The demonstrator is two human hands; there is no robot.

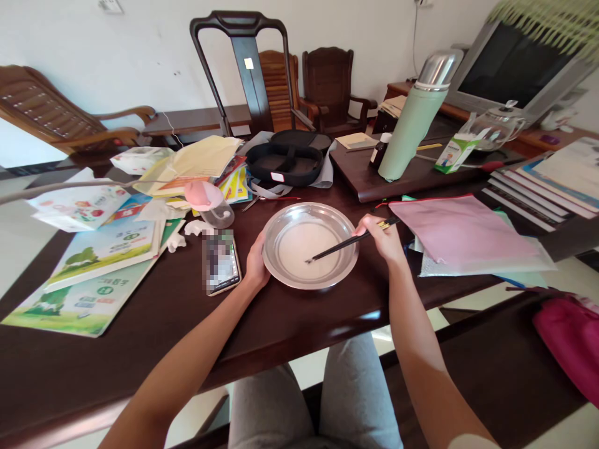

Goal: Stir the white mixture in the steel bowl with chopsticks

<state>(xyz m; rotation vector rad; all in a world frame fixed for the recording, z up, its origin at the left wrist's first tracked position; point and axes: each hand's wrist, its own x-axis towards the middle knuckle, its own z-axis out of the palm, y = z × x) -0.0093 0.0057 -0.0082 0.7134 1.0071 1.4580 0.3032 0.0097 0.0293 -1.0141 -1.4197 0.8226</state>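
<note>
A shallow round metal basin [270, 262] sits on the dark wooden table in front of me, with a whitish, smooth-looking layer [299, 243] inside. My left hand [257, 262] holds the basin at its left side, some fingers hidden by the rim. In my right hand [381, 237] is a pair of black chopsticks [339, 246] with gold-coloured upper ends. They slant down to the left across the right rim, and their tips reach the whitish contents near the middle. Left of my left hand lies a phone [229, 265], its screen partly blurred.
Booklets [107, 249], tissue packs [82, 206] and a pink-topped clear container [206, 199] occupy the left. Behind the basin is a black case [285, 162]. A tall green thermos [412, 125] stands back right, beyond a pink pouch [463, 227]. The table's front edge runs above my knees.
</note>
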